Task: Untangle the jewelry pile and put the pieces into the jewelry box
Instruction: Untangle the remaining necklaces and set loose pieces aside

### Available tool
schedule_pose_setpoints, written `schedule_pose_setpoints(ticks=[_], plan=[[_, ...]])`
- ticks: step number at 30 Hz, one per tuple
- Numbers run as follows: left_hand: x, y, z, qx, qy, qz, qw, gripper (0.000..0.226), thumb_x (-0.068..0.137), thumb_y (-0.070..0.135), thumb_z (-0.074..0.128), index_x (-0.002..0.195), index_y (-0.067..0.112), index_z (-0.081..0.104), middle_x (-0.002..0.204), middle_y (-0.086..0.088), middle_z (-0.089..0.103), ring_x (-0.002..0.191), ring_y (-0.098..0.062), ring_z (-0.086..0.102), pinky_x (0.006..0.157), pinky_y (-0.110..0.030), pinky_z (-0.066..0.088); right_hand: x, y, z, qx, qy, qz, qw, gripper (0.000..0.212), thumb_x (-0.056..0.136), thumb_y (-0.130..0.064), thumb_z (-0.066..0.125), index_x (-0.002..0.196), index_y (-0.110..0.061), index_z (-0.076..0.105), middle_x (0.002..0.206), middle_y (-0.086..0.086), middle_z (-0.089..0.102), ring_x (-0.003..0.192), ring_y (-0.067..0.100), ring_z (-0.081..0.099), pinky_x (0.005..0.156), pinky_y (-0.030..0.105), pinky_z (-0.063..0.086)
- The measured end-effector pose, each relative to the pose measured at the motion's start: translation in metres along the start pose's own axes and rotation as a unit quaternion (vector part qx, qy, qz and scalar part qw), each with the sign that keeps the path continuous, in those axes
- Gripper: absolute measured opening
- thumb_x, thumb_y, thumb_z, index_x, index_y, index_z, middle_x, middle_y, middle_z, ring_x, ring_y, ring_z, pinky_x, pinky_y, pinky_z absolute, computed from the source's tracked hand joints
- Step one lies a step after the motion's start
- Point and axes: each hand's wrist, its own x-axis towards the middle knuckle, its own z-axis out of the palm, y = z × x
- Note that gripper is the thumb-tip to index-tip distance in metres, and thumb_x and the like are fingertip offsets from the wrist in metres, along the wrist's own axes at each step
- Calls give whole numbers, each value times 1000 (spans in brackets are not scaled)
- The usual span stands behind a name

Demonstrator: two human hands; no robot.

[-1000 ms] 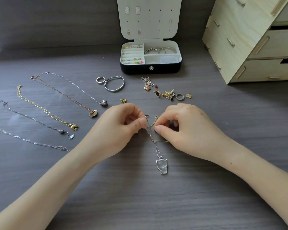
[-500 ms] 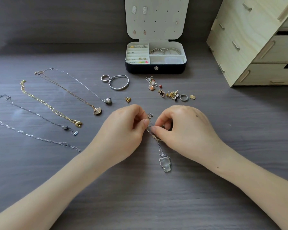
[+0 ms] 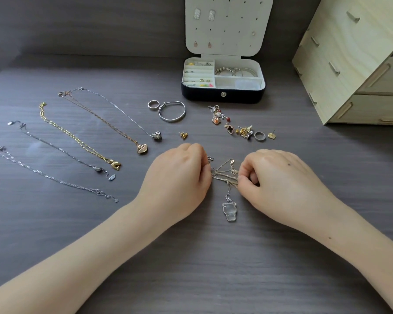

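Left of table [image 3: 55, 223]: five freed chains [image 3: 77, 141], laid straight, not yet boxed.
Centre: your left hand [image 3: 179, 177] and right hand [image 3: 279, 184] each pinch the tangled chains [image 3: 225, 175]; the clear pendant [image 3: 229, 210] trails below. Step in hand: teasing the knot. Next move probably calls for a gentle pull apart.
Right: loose earrings and rings [image 3: 241, 130] lie before the open jewelry box [image 3: 222, 96]. The wooden drawer unit [image 3: 349, 64] stands clear of your path.

a dark grey wood-grain table [image 3: 191, 279] runs back to a plain grey wall [image 3: 77, 23]. at the far right stands a pale plywood drawer unit [image 3: 349, 64] with slot handles, in soft light.
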Motion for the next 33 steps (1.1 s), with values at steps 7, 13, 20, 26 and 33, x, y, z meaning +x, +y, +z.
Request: schedule_pose_setpoints(ticks=[7, 13, 20, 26, 33], plan=[[0, -1, 2, 4, 4, 2, 1000, 7, 89, 22, 54, 86, 16, 55, 79, 5, 46, 79, -27, 54, 67, -29, 29, 7, 0, 3, 51, 52, -29, 997, 7, 88, -32, 58, 85, -27, 60, 80, -11, 51, 91, 17, 52, 82, 29, 32], [1, -2, 3, 1, 11, 4, 1000, 7, 88, 23, 55, 84, 19, 52, 78, 6, 44, 79, -25, 54, 64, -28, 26, 15, -5, 9, 49, 39, -54, 997, 12, 88, -37, 59, 84, -27, 63, 78, -13, 46, 92, 15, 51, 85, 28, 30], [2, 1, 3, -3, 11, 4, 1000, 12, 86, 23, 57, 79, 23, 46, 74, 8, 42, 75, -24, 53, 63, -27, 24, 15, -6, 4, 23, 12, -70, 997, 11, 93, -35, 49, 84, -29, 51, 92, -8, 54, 100, 16, 51, 88, 28, 32], [1, -2, 3, -2, 10, -3, 1000, 7, 85, 24, 56, 81, 20, 51, 73, 8, 43, 72, -20, 49, 62, -26, 24, 11, 4, 5, 88, 1, -50, 995, 13, 94, -29, 51, 81, -27, 49, 80, -14, 48, 85, 10, 47, 72, 22, 27], [1, -3, 4, -1, 7, -8, 1000, 9, 86, 25, 55, 81, 23, 48, 71, 9, 40, 71, -17, 44, 62, -26, 25, 12, 18, -8, 319, -1, -29, 947, 18, 94, -19, 53, 77, -23, 56, 77, -3, 64, 69, 12, 57, 71, 26, 47]])
